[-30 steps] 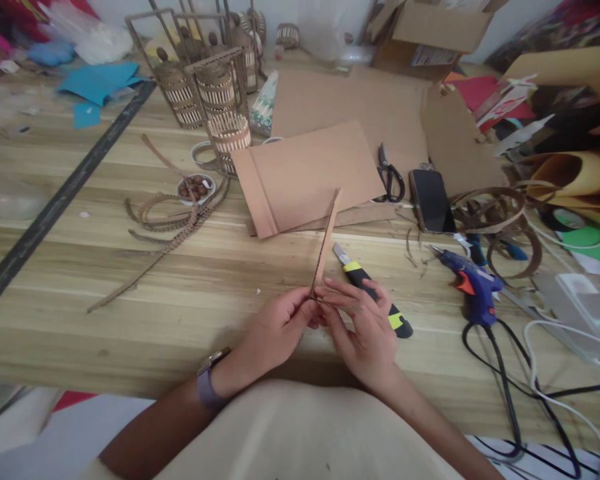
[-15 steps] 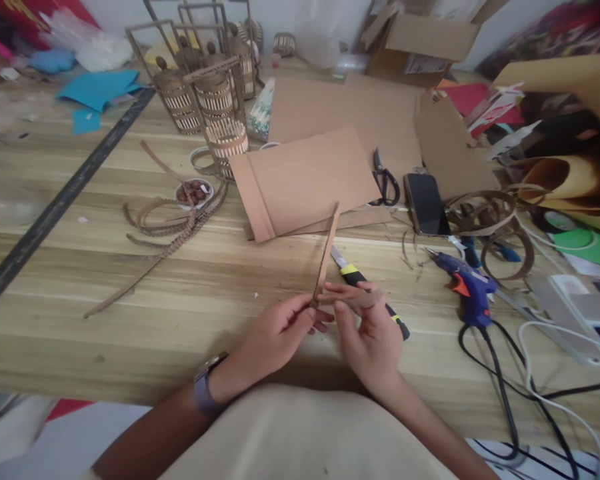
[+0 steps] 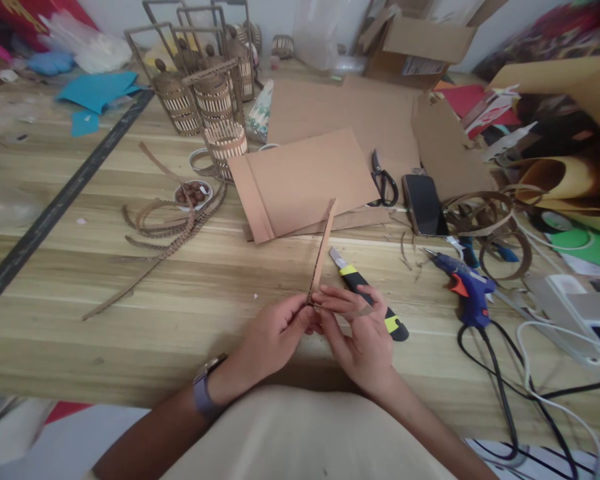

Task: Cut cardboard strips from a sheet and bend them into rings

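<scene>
A narrow cardboard strip (image 3: 324, 250) rises from between my hands, its far end over a flat cardboard piece (image 3: 305, 180). My left hand (image 3: 275, 337) pinches the strip's near end between thumb and fingers. Against that same end, the thumb and fingers of my right hand (image 3: 363, 333) close from the other side; a short stretch of strip shows by its fingers. Just beyond my right hand lies a utility knife (image 3: 353, 277) with a black and yellow handle, its blade out. The exact grip at the fingertips is partly hidden.
To the left, corrugated strips (image 3: 170, 240) curl around a bowl of brown beads (image 3: 194, 193). Lantern-like cardboard models (image 3: 215, 100) stand behind. Scissors (image 3: 384, 183), a phone (image 3: 424, 205) and a blue glue gun (image 3: 465, 287) with trailing cords lie to the right.
My right hand has moved left, its thumb and fingertips now meeting the strip's near end beside my left hand. The strip has shifted slightly left.
</scene>
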`<state>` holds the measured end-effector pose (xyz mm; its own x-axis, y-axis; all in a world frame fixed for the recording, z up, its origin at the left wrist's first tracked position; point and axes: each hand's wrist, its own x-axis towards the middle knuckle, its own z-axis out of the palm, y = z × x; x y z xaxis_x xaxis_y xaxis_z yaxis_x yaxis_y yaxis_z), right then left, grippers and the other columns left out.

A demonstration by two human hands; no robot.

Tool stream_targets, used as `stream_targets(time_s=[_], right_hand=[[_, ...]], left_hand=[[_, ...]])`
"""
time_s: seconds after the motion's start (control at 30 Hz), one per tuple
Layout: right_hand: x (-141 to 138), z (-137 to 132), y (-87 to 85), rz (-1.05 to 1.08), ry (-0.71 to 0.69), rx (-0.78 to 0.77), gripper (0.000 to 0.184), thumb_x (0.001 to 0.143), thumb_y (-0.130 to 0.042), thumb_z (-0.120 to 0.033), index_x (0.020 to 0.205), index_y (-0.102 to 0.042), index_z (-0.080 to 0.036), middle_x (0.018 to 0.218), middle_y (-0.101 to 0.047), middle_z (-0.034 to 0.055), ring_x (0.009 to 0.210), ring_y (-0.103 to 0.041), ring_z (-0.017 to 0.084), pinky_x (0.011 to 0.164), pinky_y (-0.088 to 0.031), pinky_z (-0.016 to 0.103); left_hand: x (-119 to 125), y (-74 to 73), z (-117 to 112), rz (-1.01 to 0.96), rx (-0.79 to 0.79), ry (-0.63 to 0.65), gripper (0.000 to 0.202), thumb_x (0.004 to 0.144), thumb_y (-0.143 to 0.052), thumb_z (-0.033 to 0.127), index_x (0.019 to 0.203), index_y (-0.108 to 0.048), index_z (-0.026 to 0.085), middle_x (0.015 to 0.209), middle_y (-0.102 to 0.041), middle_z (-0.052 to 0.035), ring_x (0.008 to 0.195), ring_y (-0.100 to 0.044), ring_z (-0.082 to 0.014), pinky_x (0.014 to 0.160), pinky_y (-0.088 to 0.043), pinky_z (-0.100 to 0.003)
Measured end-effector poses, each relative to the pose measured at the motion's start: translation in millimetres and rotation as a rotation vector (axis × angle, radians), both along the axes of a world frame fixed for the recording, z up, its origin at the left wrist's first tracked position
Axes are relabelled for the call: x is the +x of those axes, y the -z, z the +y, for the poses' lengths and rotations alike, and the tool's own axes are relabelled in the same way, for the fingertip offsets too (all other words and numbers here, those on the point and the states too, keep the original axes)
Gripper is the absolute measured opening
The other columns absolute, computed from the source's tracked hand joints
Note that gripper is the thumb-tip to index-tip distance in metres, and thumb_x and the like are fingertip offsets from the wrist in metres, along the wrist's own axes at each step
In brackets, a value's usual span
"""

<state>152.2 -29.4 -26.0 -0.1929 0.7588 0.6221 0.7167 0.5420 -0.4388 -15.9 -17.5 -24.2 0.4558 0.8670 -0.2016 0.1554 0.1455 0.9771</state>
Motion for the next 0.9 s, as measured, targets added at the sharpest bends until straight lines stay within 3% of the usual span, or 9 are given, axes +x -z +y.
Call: stream_targets(time_s=[0.37, 0.53, 0.7, 0.9], right_hand=[[2.0, -0.8, 1.2, 0.052, 0.033, -0.046, 0.012, 0.095, -0.054, -0.015, 0.095, -0.057, -0.027, 0.087, -0.079, -0.0022, 0.087, -0.075, 0.020, 0.093, -0.041, 0.042], [-0.2, -0.3, 3.4, 0.019, -0.036, -0.008, 0.011, 0.095, -0.059, -0.017, 0.100, -0.057, -0.026, 0.092, -0.079, -0.0001, 0.093, -0.074, 0.021, 0.095, -0.040, 0.042], [-1.0, 0.1, 5.5, -0.010, -0.017, -0.001, 0.011, 0.095, -0.059, -0.016, 0.101, -0.060, -0.026, 0.098, -0.079, 0.0007, 0.096, -0.074, 0.021, 0.100, -0.037, 0.043], [1.0, 0.3, 3.1, 0.027, 0.033, -0.034, 0.012, 0.096, -0.054, -0.018, 0.097, -0.061, -0.027, 0.093, -0.080, 0.0000, 0.090, -0.075, 0.020, 0.095, -0.042, 0.042]], left_hand=[[2.4, -7.7, 1.8, -0.080, -0.063, 0.034, 0.030, 0.100, -0.048, 0.033, 0.113, -0.068, 0.014, 0.093, -0.074, -0.0065, 0.085, -0.069, -0.0172, 0.079, -0.053, -0.028], [1.0, -2.9, 3.3, -0.043, -0.038, 0.025, 0.037, 0.101, -0.045, 0.041, 0.114, -0.067, 0.014, 0.091, -0.071, -0.0066, 0.084, -0.066, -0.0183, 0.078, -0.051, -0.029], [0.1, 1.6, 0.5, -0.008, -0.008, 0.010, 0.038, 0.102, -0.043, 0.043, 0.111, -0.066, 0.014, 0.087, -0.071, -0.0058, 0.080, -0.066, -0.0178, 0.074, -0.052, -0.029], [0.5, -1.4, -2.0, -0.058, -0.016, 0.030, 0.035, 0.103, -0.044, 0.039, 0.114, -0.067, 0.015, 0.090, -0.075, -0.0065, 0.082, -0.070, -0.0173, 0.077, -0.054, -0.028]])
